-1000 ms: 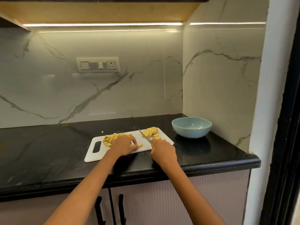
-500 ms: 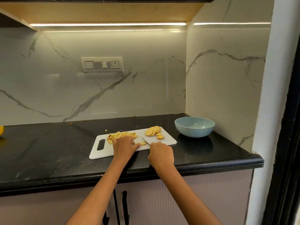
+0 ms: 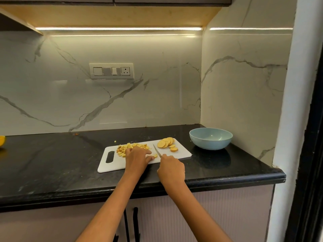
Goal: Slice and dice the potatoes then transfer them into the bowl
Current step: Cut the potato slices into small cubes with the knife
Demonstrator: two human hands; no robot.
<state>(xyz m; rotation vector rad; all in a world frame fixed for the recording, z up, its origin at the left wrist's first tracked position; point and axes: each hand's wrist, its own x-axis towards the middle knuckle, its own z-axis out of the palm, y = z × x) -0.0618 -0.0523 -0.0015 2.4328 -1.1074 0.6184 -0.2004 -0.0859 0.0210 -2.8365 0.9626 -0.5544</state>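
A white cutting board (image 3: 113,165) lies on the black counter. Diced potato pieces (image 3: 125,148) are heaped at its far left, and round potato slices (image 3: 166,142) lie fanned at its far right. My left hand (image 3: 137,158) rests on the board's middle, fingertips pressing a small potato piece (image 3: 155,155). My right hand (image 3: 172,169) grips the handle of a knife (image 3: 156,150), whose blade points away from me just right of that piece. A light blue bowl (image 3: 211,138) stands empty to the right of the board.
The black counter (image 3: 52,163) ends in a front edge near my wrists and meets marble walls behind and at the right. A yellow object (image 3: 2,140) shows at the far left edge. A stray potato bit (image 3: 115,141) lies behind the board.
My right hand has drawn the knife back toward me, so the blade now sits beside the small piece under my left fingertips. The view has shifted slightly leftward.
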